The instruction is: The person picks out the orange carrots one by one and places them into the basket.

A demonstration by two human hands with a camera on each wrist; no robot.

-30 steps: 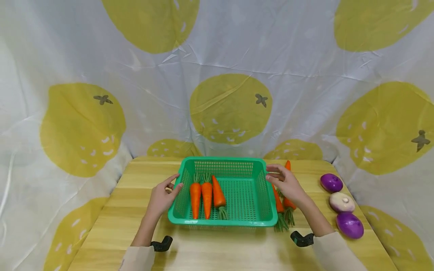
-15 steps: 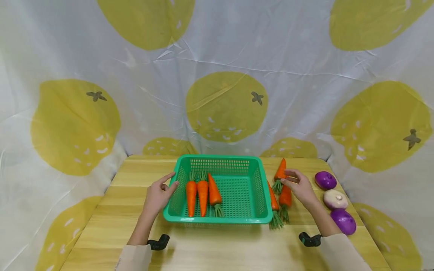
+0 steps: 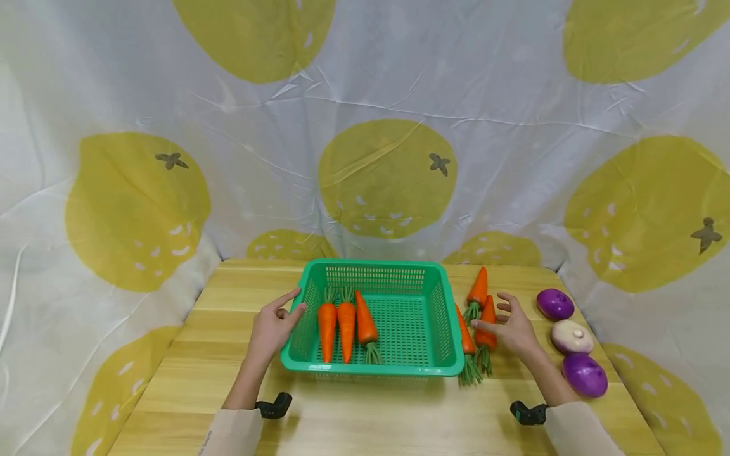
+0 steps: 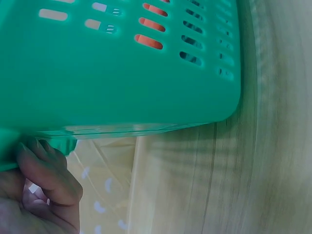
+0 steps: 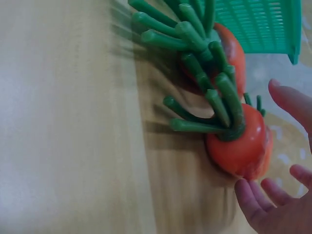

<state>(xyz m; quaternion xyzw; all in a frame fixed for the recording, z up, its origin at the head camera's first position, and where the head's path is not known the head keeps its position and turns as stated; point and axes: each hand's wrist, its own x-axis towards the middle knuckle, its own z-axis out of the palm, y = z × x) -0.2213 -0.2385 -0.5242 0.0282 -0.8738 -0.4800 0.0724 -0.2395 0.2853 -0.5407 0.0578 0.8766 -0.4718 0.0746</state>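
Note:
A green plastic basket [image 3: 373,369] sits mid-table with three carrots inside, all toward its left half. My left hand [image 3: 272,326] holds the basket's left rim; the left wrist view has its curled fingers [image 4: 48,170] right under the rim. Right of the basket lie three more carrots: one at the back [image 3: 478,288], one against the basket wall [image 3: 466,334], and one [image 3: 487,334] nearest my right hand [image 3: 513,326]. That hand has thumb and fingers spread around this carrot, its fingertips close beside the orange body [image 5: 239,146] in the right wrist view.
Along the table's right edge stand a purple round vegetable [image 3: 555,304], a cream one with purple tinges [image 3: 572,337] and another purple one [image 3: 585,375]. Behind the wooden table [image 3: 376,418] hangs a lemon-print cloth [image 3: 388,177]. A black device [image 3: 274,406] is on each wrist.
My right hand has moved away from the basket's right rim, rightward and a little nearer, to the carrots, with its fingers spreading wider. The left hand stays at the left rim.

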